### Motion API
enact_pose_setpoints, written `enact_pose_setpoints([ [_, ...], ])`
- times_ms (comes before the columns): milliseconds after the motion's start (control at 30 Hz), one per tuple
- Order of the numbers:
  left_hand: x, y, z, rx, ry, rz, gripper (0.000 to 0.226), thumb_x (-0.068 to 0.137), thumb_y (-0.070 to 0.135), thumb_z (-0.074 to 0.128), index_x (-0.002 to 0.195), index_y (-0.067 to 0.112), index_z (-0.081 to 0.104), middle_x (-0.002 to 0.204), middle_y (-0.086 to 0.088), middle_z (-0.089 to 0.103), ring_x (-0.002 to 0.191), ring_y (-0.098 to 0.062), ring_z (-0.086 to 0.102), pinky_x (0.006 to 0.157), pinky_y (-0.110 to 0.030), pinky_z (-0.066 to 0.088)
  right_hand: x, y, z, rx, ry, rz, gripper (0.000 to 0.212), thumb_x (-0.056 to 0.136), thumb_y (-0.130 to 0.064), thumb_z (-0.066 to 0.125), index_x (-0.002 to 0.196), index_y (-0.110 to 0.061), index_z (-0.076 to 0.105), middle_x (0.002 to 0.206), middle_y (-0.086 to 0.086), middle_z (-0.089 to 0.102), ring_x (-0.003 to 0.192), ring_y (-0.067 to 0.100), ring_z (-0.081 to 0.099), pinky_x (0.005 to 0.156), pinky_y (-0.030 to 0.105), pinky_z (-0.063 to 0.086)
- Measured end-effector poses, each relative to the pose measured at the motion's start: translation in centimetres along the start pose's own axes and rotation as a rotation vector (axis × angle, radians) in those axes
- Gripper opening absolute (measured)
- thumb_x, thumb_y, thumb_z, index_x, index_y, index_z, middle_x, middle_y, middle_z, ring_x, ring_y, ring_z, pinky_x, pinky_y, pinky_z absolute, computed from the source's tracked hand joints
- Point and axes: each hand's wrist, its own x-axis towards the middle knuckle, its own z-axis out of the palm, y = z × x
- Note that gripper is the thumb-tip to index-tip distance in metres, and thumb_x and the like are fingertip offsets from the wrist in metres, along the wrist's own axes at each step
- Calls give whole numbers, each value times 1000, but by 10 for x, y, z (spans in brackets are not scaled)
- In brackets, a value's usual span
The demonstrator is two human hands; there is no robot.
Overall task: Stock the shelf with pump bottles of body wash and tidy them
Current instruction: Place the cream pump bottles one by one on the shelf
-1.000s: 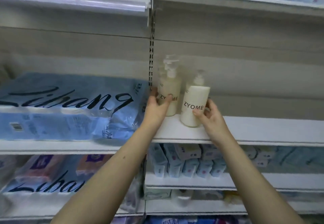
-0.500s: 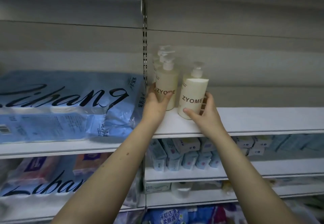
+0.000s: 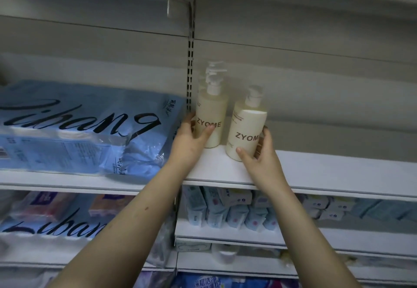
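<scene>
Here, both forearms reach up and forward to the white shelf (image 3: 338, 170). The left hand (image 3: 191, 141) wraps the lower part of the left bottle (image 3: 211, 116), with its thumb across the front under the printed name and its other fingers round the left side, next to the slotted post (image 3: 190, 66). The right hand (image 3: 261, 159) holds the right bottle (image 3: 244, 134) low down, its thumb at the front near the base and its fingers curled round the right side.

Both bottles stand at the left end of the shelf, just beside each other with a narrow gap between them. The left one is upright. The right one sits nearer the front edge and leans, its pump tipped toward the right. I judge that this lean decides the next move: the right hand, already on that bottle, would bring its long axis upright and slide it back level with its neighbour.

Behind the left bottle more pump heads (image 3: 214, 67) show, so a row runs back toward the rear wall. Whether anything stands behind the right bottle I cannot tell. A blue pack (image 3: 67, 129) lies on the next shelf to the left.
</scene>
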Motion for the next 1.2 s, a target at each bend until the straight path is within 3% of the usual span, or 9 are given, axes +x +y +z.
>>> enact_pose_setpoints([
  [200,-1,1,0,36,-9,-17,67,90,49,60,146,22,35,141,1,52,130,-19,48,106,-33,39,13,-2,-3,-11,-64,-20,65,95,-16,61,147,-27,24,131,-16,47,118,3,48,94,20,37],
  [367,1,0,1,47,-19,-29,72,85,51,66,145,24,36,137,1,55,126,-19,51,105,-37,43,35,0,-4,-90,-92,-15,67,96,-13,58,150,-20,18,135,-5,48,122,9,46,97,20,33],
  [567,3,0,2,73,-21,-16,68,88,45,65,146,23,35,136,2,55,125,-18,51,96,-26,40,72,7,-5,-188,-90,9,68,97,-10,55,151,-17,14,140,10,52,125,27,52,89,23,38],
  [700,5,-3,2,81,-5,-13,63,88,47,63,142,25,40,133,2,58,123,-18,53,101,-32,42,97,9,-3,-256,-87,25,67,96,-13,57,150,-13,17,143,12,49,128,32,50,93,27,36],
  [1200,8,-3,2,29,-16,-14,59,89,43,65,140,28,41,128,6,60,116,-12,56,97,-27,43,155,21,7,-226,-118,-25,66,97,-12,55,148,-8,14,149,12,41,135,29,43,99,25,29],
])
